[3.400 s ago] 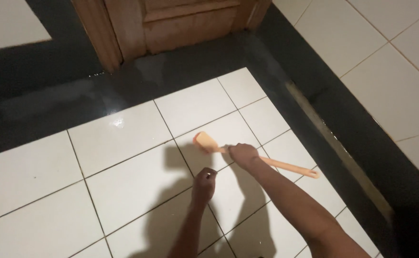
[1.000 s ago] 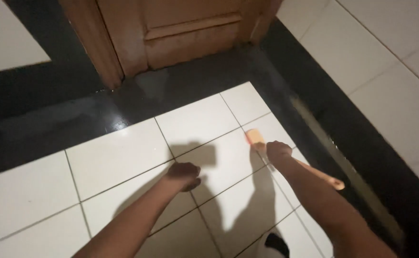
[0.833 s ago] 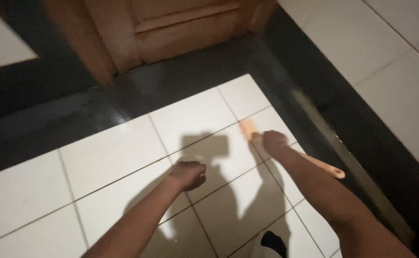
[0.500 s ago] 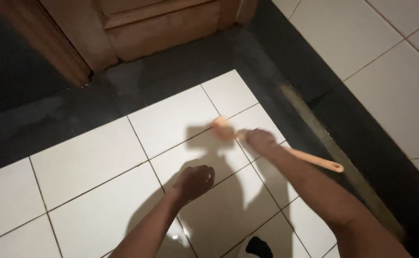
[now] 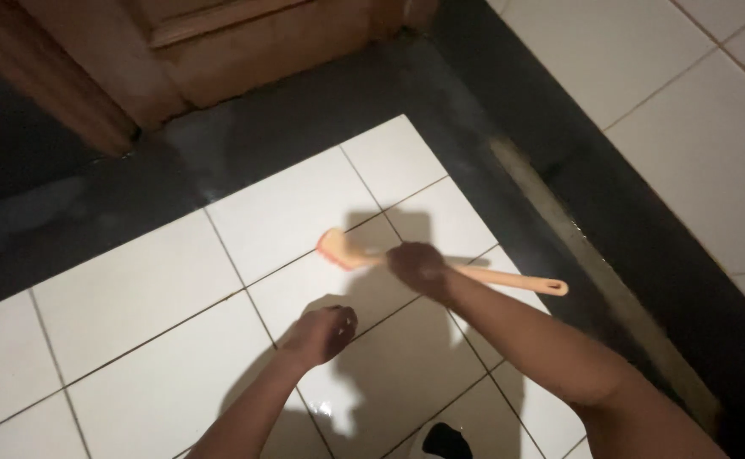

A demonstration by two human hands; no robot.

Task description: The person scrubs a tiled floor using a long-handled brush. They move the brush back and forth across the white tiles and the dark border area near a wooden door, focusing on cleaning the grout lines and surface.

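My right hand (image 5: 417, 266) grips the handle of an orange long-handled scrub brush (image 5: 508, 280). Its bristle head (image 5: 333, 249) presses on a white floor tile (image 5: 287, 217), and the handle's end points right toward the dark border. My left hand (image 5: 324, 330) hovers just below the brush head with its fingers curled into a loose fist, holding nothing that I can see. Both forearms reach in from the bottom of the view and cast shadows on the tiles.
A wooden door (image 5: 245, 42) and frame stand at the top. A wide dark strip of floor (image 5: 245, 136) runs in front of it and down the right side. White wall tiles (image 5: 695, 110) rise at the right. A small dark object (image 5: 449, 442) lies at the bottom edge.
The brush head has swept left across the white tiles and back since a second ago. My left hand has stayed in a fist close under it.
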